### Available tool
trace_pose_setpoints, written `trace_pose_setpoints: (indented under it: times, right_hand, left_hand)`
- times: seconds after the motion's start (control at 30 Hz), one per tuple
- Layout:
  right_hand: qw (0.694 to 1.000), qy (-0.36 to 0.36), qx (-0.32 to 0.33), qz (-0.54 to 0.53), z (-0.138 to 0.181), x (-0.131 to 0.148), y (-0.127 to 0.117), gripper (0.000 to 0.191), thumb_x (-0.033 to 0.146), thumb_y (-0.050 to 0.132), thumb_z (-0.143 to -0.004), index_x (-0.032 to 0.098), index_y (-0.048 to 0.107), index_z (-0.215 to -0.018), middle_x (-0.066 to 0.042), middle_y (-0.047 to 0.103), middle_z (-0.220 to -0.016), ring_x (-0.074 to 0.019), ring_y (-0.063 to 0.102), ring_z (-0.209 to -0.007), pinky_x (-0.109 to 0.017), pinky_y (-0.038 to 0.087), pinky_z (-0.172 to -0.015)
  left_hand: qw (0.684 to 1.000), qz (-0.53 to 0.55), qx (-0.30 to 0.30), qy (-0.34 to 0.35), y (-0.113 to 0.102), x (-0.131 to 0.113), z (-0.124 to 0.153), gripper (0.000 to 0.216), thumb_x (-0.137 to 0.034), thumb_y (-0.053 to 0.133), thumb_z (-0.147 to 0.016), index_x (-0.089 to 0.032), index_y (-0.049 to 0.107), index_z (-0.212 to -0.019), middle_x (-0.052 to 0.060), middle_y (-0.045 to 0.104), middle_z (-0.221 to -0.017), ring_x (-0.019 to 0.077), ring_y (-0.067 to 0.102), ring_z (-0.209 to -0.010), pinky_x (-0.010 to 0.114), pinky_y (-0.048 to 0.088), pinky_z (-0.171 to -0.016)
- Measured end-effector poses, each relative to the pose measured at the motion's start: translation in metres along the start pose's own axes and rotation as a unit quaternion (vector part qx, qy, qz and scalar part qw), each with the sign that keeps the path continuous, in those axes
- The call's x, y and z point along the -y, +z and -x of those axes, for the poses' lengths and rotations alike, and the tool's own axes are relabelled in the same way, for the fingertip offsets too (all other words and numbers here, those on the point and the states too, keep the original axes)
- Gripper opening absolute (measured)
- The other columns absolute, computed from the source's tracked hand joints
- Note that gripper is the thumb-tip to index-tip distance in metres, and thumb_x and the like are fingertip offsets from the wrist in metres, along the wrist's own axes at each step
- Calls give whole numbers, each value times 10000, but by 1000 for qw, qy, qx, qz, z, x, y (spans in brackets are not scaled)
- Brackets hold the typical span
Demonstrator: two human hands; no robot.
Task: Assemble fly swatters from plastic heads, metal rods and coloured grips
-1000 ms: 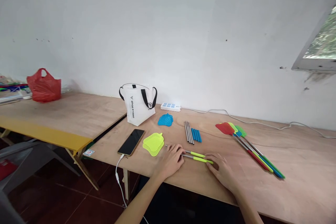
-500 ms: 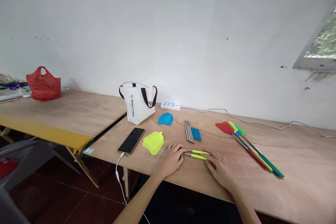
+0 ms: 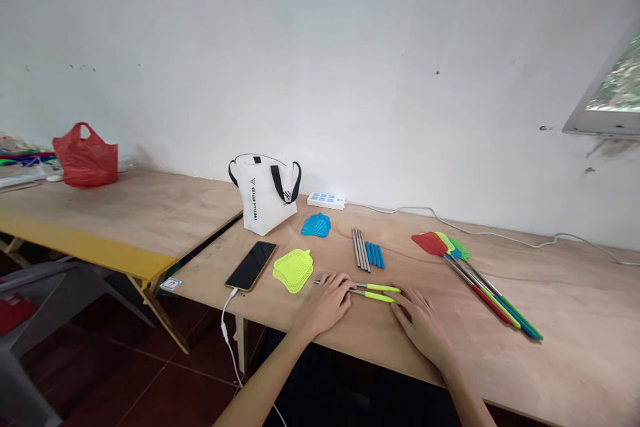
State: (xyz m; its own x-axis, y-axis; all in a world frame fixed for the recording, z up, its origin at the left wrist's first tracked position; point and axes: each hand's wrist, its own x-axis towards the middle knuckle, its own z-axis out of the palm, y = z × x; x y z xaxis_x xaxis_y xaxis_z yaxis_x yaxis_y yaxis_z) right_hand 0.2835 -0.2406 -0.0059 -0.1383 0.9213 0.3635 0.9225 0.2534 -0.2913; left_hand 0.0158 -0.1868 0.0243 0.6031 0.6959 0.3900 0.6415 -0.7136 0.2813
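Observation:
Two fly swatter handles point(image 3: 377, 295) lie side by side on the wooden table, with metal rods and yellow-green grips. My left hand point(image 3: 327, 301) is closed over their metal rods, its fingers bent, and the rod tips show past it on the left. At the grip ends, my right hand point(image 3: 420, 320) rests on the table with fingers apart, fingertips touching the grips. Yellow-green swatter heads point(image 3: 294, 270) lie left of my left hand. Beyond the handles are several bare metal rods with blue grips point(image 3: 374, 255). Blue swatter heads point(image 3: 316, 225) lie farther back.
Assembled fly swatters point(image 3: 487, 290) in several colours lie at right. A phone point(image 3: 251, 265) with a white cable is at left. Behind stand a white bag point(image 3: 265, 200) and a power strip point(image 3: 326, 200). A red bag point(image 3: 86, 159) sits on the neighbouring table point(image 3: 165, 213).
The camera view has shifted slightly. My right fingertips seem a little closer against the grip ends; my left hand stays on the rods.

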Motion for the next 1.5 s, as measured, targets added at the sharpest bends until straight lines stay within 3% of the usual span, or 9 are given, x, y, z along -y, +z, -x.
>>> trace_pose_setpoints:
  times: [1.5]
  right_hand:
    - [1000, 2, 2, -1, -1, 0, 0, 377, 404, 378, -1020, 361, 659, -1267, -33, 611, -1400, -249, 562, -1281, -482, 433, -1071]
  left_hand:
    - [1000, 5, 6, 4, -2, -1, 0, 237, -167, 458, -987, -256, 573, -1175, 36, 608, -1189, 228, 568, -1099, 373, 428, -957]
